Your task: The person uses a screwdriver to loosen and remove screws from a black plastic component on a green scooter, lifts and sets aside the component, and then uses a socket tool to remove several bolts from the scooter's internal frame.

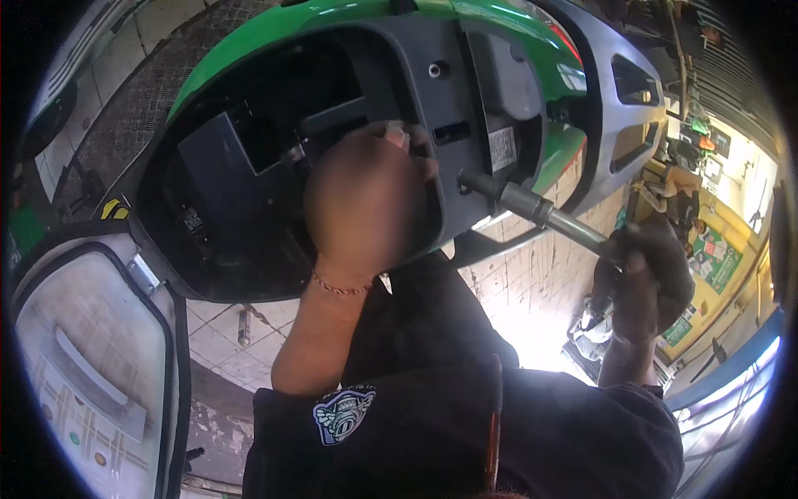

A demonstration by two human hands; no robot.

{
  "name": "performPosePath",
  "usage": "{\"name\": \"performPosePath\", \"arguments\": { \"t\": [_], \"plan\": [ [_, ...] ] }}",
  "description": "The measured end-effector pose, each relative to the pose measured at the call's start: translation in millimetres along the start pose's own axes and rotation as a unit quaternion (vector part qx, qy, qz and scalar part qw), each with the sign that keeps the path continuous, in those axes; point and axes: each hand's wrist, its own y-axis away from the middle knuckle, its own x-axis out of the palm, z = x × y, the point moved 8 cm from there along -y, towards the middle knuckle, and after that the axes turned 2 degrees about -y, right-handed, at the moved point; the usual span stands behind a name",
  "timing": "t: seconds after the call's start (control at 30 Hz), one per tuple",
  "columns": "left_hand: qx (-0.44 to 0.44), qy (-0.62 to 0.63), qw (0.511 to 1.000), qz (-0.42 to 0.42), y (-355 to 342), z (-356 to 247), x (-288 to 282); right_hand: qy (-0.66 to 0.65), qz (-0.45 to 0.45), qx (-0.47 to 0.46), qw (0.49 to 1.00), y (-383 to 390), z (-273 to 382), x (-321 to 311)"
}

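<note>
My left hand [366, 208] reaches over the open black storage well [208, 183] of a green scooter [515, 21], by its right inner edge; it is blurred, so its finger grip is unclear. My right hand [644, 274] is closed round the end of a long silver wrench with a socket [524, 204]. The socket end meets the black panel [445, 104] to the right of the well, just below a slot. A bolt hole shows higher on that panel, and a code sticker [499, 150] sits beside it.
The raised seat [100, 358], underside up, is hinged at lower left. A grey grab rail [615, 50] curves along the scooter's right end. A metal tool [243, 324] lies on the tiled floor [220, 358]. Shelves and a yellow board [719, 241] with posters line the far right.
</note>
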Motion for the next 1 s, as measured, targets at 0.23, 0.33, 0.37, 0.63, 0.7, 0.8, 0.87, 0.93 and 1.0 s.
{"name": "performPosePath", "arguments": {
  "t": [0.23, 0.33, 0.37, 0.63, 0.7, 0.8, 0.87, 0.93, 1.0],
  "plan": [
    [-0.138, 0.204, 0.968, 0.052, -2, 41, 50, -0.113, 0.020, -0.052, 0.992, -17, -43, -14],
    [-0.158, 0.244, 0.955, 0.049, -7, 56, 58, -0.127, 0.024, -0.018, 0.992, -28, -59, -25],
    [-0.163, 0.265, 0.949, 0.049, -10, 59, 61, -0.127, 0.032, -0.019, 0.991, -31, -64, -29],
    [-0.097, 0.275, 0.956, 0.008, -26, 61, 76, -0.150, -0.014, 0.133, 0.980, -44, -94, -48],
    [-0.102, 0.254, 0.962, -0.016, -28, 63, 73, -0.167, -0.032, 0.145, 0.975, -45, -104, -56],
    [-0.126, 0.238, 0.963, -0.025, -30, 62, 70, -0.133, 0.108, 0.065, 0.983, -59, -78, -43],
    [-0.132, 0.268, 0.954, -0.011, -32, 60, 72, -0.082, 0.093, 0.034, 0.992, -65, -69, -39],
    [-0.124, 0.245, 0.961, -0.024, -30, 56, 72, -0.059, 0.086, 0.017, 0.994, -69, -66, -32],
    [-0.119, 0.221, 0.967, -0.035, -29, 57, 69, -0.095, 0.008, 0.031, 0.995, -73, -74, -34]
  ]
}}
